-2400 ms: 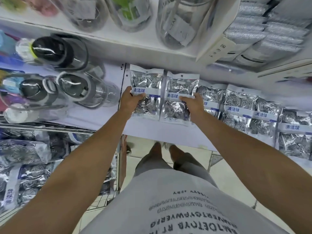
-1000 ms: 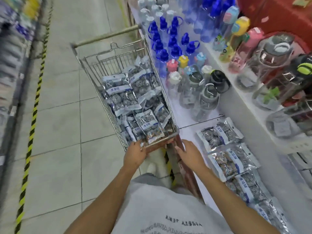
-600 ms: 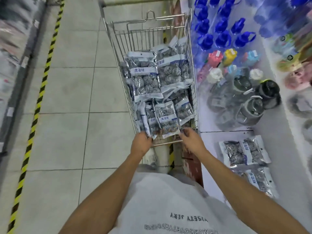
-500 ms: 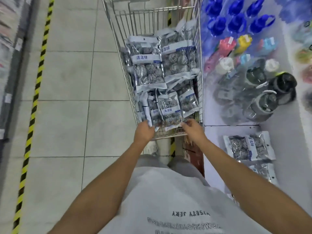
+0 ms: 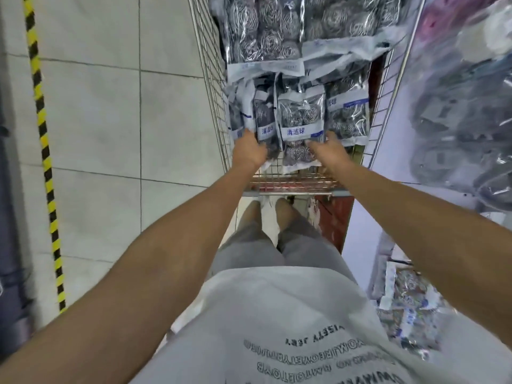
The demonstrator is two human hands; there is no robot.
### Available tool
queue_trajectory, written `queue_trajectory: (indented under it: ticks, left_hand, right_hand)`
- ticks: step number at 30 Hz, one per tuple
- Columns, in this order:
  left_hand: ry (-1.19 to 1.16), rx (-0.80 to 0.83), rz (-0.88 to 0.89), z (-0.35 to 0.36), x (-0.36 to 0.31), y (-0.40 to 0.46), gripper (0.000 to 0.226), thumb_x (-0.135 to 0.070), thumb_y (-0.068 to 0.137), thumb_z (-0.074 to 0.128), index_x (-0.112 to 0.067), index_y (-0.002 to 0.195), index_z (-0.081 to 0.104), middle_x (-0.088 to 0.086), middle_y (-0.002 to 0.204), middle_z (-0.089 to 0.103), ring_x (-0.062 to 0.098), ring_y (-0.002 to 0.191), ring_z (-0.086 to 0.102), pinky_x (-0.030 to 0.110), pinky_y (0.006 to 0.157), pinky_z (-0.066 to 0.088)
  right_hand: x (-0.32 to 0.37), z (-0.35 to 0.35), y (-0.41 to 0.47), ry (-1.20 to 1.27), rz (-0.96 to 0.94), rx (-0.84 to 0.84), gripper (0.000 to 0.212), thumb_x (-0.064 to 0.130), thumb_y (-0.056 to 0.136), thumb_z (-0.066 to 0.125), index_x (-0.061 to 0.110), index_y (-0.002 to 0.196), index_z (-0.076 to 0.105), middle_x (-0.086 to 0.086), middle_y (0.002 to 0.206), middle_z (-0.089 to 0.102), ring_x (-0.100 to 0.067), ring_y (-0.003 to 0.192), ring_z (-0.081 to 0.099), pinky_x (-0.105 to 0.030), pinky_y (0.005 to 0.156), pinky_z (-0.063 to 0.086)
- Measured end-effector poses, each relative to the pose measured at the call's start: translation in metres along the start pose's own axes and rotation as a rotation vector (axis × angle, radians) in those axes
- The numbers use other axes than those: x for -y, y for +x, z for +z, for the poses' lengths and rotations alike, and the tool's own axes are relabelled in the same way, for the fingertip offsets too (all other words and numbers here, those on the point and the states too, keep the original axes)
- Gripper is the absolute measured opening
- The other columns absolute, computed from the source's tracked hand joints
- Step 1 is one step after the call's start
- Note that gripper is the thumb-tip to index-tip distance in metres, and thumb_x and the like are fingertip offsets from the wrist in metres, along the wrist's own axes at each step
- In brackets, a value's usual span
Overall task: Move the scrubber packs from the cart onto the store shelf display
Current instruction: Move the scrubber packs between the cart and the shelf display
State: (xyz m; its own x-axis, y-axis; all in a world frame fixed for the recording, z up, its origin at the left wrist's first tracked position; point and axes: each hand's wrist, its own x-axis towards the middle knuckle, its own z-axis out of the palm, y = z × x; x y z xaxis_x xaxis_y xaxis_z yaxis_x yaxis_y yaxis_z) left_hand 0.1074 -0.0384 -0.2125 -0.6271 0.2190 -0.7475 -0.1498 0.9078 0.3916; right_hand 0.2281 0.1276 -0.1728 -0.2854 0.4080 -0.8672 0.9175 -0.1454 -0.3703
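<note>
While the cart (image 5: 300,178) holds scrubber packs (image 5: 301,121) upright at its near edge, my left hand (image 5: 248,151) and right hand (image 5: 331,152) each grip one.

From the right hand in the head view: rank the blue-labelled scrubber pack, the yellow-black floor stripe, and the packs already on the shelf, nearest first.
1. Blue-labelled scrubber pack, in the cart, touching the right hand.
2. Shelf packs, lower right.
3. Floor stripe, far left.
</note>
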Motion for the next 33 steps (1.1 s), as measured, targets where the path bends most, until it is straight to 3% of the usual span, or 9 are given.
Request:
queue_trajectory:
  ticks: [5, 7, 9, 14, 18, 20, 23, 30, 33]
  left_hand:
    - [-0.09, -0.047, -0.064, 0.002, -0.016, 0.005, 0.047, -0.012, 0.096, 0.063, -0.006, 0.14, 0.049, 0.005, 0.125, 0.064, 0.023, 0.109, 0.064, 0.038, 0.1, 0.053]
    - [-0.085, -0.08, -0.068, 0.005, -0.018, 0.012, 0.045, -0.019, 0.098, 0.064, -0.004, 0.139, 0.053, 0.005, 0.126, 0.064, 0.023, 0.111, 0.064, 0.038, 0.1, 0.053]
    - [-0.092, -0.098, -0.091, 0.008, -0.017, 0.02, 0.04, -0.027, 0.098, 0.065, -0.005, 0.131, 0.059, 0.01, 0.126, 0.065, 0.027, 0.114, 0.065, 0.042, 0.103, 0.054]
    - [-0.098, -0.146, -0.072, 0.007, -0.023, 0.017, 0.033, -0.024, 0.097, 0.069, -0.005, 0.123, 0.064, 0.008, 0.119, 0.067, 0.018, 0.1, 0.061, 0.028, 0.097, 0.049]
    - [-0.233, -0.148, -0.099, 0.014, -0.024, 0.014, 0.041, -0.019, 0.096, 0.07, -0.006, 0.134, 0.058, 0.01, 0.123, 0.069, 0.023, 0.109, 0.065, 0.039, 0.106, 0.051]
    - [-0.264, -0.137, -0.122, 0.014, -0.03, 0.011, 0.049, -0.015, 0.098, 0.068, -0.005, 0.142, 0.048, 0.012, 0.129, 0.067, 0.026, 0.115, 0.065, 0.036, 0.105, 0.049]
    - [-0.266, -0.148, -0.12, 0.014, -0.031, 0.011, 0.049, -0.011, 0.097, 0.068, -0.004, 0.139, 0.043, 0.009, 0.121, 0.066, 0.02, 0.099, 0.062, 0.026, 0.091, 0.047]
    - [-0.278, -0.112, -0.096, 0.028, -0.011, 0.019, 0.058, -0.018, 0.087, 0.073, -0.014, 0.141, 0.054, 0.009, 0.121, 0.07, 0.028, 0.108, 0.07, 0.048, 0.1, 0.057]
    - [-0.359, -0.048, -0.103, 0.02, -0.014, 0.012, 0.068, -0.023, 0.092, 0.068, -0.019, 0.155, 0.043, 0.012, 0.144, 0.055, 0.031, 0.127, 0.059, 0.05, 0.105, 0.053]
  right_hand:
    - [-0.002, 0.004, 0.039, 0.034, 0.054, 0.006, 0.074, 0.036, 0.096, 0.07, 0.014, 0.156, 0.031, -0.011, 0.155, 0.048, -0.033, 0.138, 0.05, -0.051, 0.117, 0.039]
    - [-0.002, 0.004, 0.05, 0.058, 0.063, -0.007, 0.072, 0.033, 0.096, 0.071, 0.013, 0.154, 0.033, -0.011, 0.153, 0.05, -0.031, 0.136, 0.051, -0.045, 0.116, 0.039]
    - [-0.003, 0.006, 0.06, 0.072, 0.066, -0.016, 0.07, 0.032, 0.095, 0.073, 0.012, 0.151, 0.038, -0.009, 0.148, 0.054, -0.029, 0.134, 0.053, -0.039, 0.112, 0.04]
    - [-0.008, 0.006, 0.068, 0.126, 0.046, -0.047, 0.068, 0.034, 0.086, 0.083, 0.013, 0.142, 0.05, 0.001, 0.124, 0.061, -0.023, 0.124, 0.058, -0.03, 0.101, 0.043]
    - [-0.012, 0.0, 0.066, 0.125, 0.051, -0.033, 0.094, 0.044, 0.076, 0.089, 0.012, 0.151, 0.042, -0.005, 0.145, 0.057, -0.026, 0.13, 0.055, -0.045, 0.114, 0.044]
    - [-0.017, -0.002, 0.065, 0.147, 0.036, -0.026, 0.085, 0.042, 0.072, 0.092, 0.013, 0.141, 0.053, -0.002, 0.135, 0.065, -0.024, 0.123, 0.062, -0.045, 0.111, 0.048]
    - [-0.023, -0.006, 0.063, 0.178, 0.009, -0.012, 0.071, 0.037, 0.071, 0.093, 0.017, 0.131, 0.061, 0.003, 0.124, 0.072, -0.018, 0.115, 0.067, -0.041, 0.108, 0.051]
    - [-0.036, -0.009, 0.05, 0.252, -0.018, -0.001, 0.059, 0.031, 0.078, 0.09, 0.016, 0.126, 0.058, 0.003, 0.12, 0.069, -0.016, 0.113, 0.065, -0.033, 0.102, 0.05]
    - [-0.045, -0.008, 0.05, 0.242, -0.017, 0.01, 0.068, 0.036, 0.075, 0.092, 0.015, 0.131, 0.06, 0.003, 0.12, 0.071, -0.014, 0.111, 0.067, -0.039, 0.106, 0.052]
